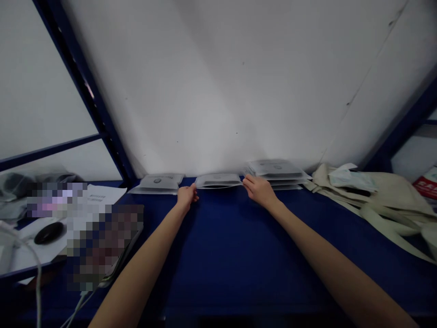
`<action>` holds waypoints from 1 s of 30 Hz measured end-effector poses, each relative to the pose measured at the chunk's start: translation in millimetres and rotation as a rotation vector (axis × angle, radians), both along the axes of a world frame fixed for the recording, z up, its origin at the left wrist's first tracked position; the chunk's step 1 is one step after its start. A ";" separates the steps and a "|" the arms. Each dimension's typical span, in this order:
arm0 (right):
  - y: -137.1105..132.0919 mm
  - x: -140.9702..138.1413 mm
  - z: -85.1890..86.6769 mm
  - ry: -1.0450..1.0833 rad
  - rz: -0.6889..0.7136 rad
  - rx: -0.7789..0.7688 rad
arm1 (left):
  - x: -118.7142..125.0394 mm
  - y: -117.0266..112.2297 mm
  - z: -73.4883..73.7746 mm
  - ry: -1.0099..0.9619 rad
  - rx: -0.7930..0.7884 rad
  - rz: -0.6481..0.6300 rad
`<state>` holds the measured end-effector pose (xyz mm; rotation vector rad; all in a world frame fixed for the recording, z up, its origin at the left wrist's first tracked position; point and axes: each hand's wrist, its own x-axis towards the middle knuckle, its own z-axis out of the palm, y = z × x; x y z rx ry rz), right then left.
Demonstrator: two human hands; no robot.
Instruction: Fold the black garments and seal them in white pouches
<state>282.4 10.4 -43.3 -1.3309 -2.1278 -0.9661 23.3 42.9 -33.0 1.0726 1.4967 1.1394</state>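
A flat, frosted plastic bag (218, 179) lies at the back of the blue desk, against the wall. My left hand (187, 196) pinches its left corner with the fingers curled in. On the opposite corner, my right hand (259, 189) grips the same bag between thumb and fingers. Its front edge gapes slightly between them. To the left rests another frosted bag (157, 183) with a round dark mark. Just beyond my right hand sits a stack of similar bags (278, 169).
A beige cloth bag (375, 196) with a tissue pack (353, 177) on it lies at right. On the left are papers (102, 196), a black computer mouse (49, 233) and a white cable (38, 278). Blue metal posts (88, 95) frame the white wall (218, 91).
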 end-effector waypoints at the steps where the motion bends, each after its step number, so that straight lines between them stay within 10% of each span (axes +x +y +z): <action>1: -0.1 -0.1 -0.4 0.012 -0.009 -0.015 | -1.7 -0.6 -1.9 0.029 0.011 -0.018; 8: 0.5 -10.9 -1.5 0.005 -0.071 -0.150 | -10.7 -5.3 -9.5 0.841 0.328 -0.056; 15: -0.2 -20.6 -0.1 0.001 -0.074 -0.228 | -6.7 -12.5 -7.4 1.213 0.434 -0.109; 30: -9.0 -70.4 -6.9 -0.025 0.151 -0.392 | -2.1 -9.8 -8.9 1.421 0.536 -0.214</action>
